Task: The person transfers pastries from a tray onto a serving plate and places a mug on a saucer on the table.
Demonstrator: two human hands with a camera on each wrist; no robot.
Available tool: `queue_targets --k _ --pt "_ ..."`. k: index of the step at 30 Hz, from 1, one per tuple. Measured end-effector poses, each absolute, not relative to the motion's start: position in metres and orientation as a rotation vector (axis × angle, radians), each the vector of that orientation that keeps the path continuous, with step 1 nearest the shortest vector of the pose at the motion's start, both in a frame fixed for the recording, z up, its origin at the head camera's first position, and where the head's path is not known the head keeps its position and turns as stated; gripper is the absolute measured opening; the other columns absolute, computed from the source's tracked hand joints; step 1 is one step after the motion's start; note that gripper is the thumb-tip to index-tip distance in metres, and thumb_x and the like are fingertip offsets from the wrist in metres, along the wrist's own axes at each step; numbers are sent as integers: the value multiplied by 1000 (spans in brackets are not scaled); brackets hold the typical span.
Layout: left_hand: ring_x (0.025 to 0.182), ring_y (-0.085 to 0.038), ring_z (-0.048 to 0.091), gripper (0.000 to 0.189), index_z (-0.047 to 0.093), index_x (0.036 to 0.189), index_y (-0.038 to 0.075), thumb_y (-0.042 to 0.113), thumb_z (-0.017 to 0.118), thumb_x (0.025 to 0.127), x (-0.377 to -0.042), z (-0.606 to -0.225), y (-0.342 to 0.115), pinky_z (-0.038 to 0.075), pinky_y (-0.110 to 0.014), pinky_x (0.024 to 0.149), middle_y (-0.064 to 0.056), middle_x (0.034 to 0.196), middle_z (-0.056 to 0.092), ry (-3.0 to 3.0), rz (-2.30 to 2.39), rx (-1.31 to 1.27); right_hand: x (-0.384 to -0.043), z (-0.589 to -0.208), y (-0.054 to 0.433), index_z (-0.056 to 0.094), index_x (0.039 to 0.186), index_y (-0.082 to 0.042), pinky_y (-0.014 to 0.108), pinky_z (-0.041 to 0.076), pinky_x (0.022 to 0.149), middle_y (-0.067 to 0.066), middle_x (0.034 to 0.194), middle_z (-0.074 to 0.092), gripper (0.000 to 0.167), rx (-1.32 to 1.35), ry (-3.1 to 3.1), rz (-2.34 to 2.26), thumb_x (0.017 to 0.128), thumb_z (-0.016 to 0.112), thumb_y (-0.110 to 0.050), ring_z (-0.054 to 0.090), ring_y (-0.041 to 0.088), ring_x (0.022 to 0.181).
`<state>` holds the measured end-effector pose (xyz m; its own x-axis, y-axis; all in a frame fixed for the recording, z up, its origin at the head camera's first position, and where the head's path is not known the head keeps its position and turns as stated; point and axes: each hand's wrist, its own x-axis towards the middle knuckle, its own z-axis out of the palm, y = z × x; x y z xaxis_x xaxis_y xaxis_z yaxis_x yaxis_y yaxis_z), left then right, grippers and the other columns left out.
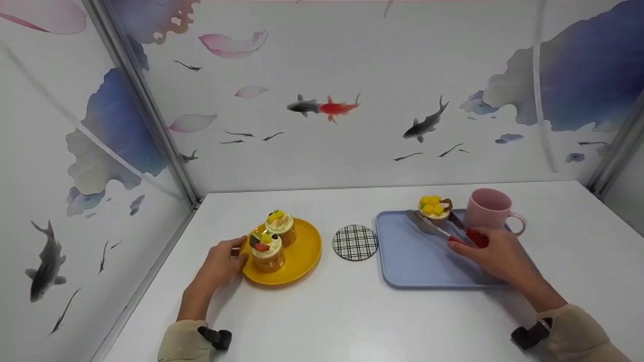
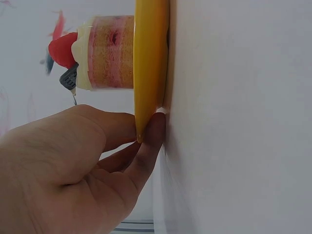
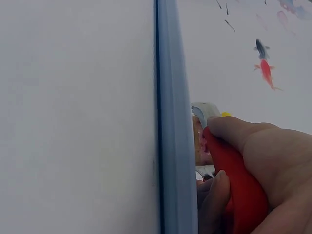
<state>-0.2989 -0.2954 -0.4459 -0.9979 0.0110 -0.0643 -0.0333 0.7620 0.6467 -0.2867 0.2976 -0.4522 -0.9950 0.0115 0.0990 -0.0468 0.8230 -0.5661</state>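
Note:
My left hand (image 1: pixel 224 260) pinches the left rim of a yellow plate (image 1: pixel 308 256), thumb above and fingers beneath in the left wrist view. Two cake cups stand on this plate: a front one (image 1: pixel 268 256) with red and yellow fruit, and a rear one (image 1: pixel 282 229) with yellow fruit. Over a blue tray (image 1: pixel 422 269), my right hand (image 1: pixel 498 254) holds red-handled tongs (image 1: pixel 427 224). Their arms are spread on both sides of a third cake cup (image 1: pixel 435 208) topped with yellow fruit at the tray's back. Whether the tips touch the cup, I cannot tell.
A pink mug (image 1: pixel 485 211) stands at the tray's back right, close to the tongs and right hand. Between plate and tray lies a round checked coaster (image 1: pixel 355 243). White printed walls (image 1: pixel 322 151) border the white table (image 1: pixel 322 322) at the back and sides.

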Motion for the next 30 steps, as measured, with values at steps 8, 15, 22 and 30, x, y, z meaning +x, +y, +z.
queue_targets --k 8,15,22,30 --pt "146 -43 57 56 46 162 -1 3 61 108 -298 -446 -296 49 -55 123 -26 162 52 2889 1069 -9 -286 -452 302 68 130 0 31 48 70 15 107 65 73 86 -2894 908 93 80 -60 58 33 100" --pt "145 -43 58 56 47 161 -1 3 61 107 -299 -447 -296 51 -55 121 -26 162 53 2890 1083 -12 -283 -451 303 68 131 0 33 46 69 15 106 64 73 107 -2885 872 94 78 -62 57 33 99" --pt "145 -44 58 56 46 161 -1 3 61 107 -298 -447 -294 51 -55 121 -26 161 53 2887 1078 -8 -283 -451 303 66 131 1 32 47 68 16 108 65 75 104 -2888 873 95 75 -64 58 34 99" --pt "147 -44 56 56 45 162 -2 3 60 108 -297 -445 -295 50 -55 122 -26 162 52 2879 1078 -23 -282 -451 304 64 134 2 32 49 68 20 111 65 79 88 -2899 857 96 72 -67 57 37 101"
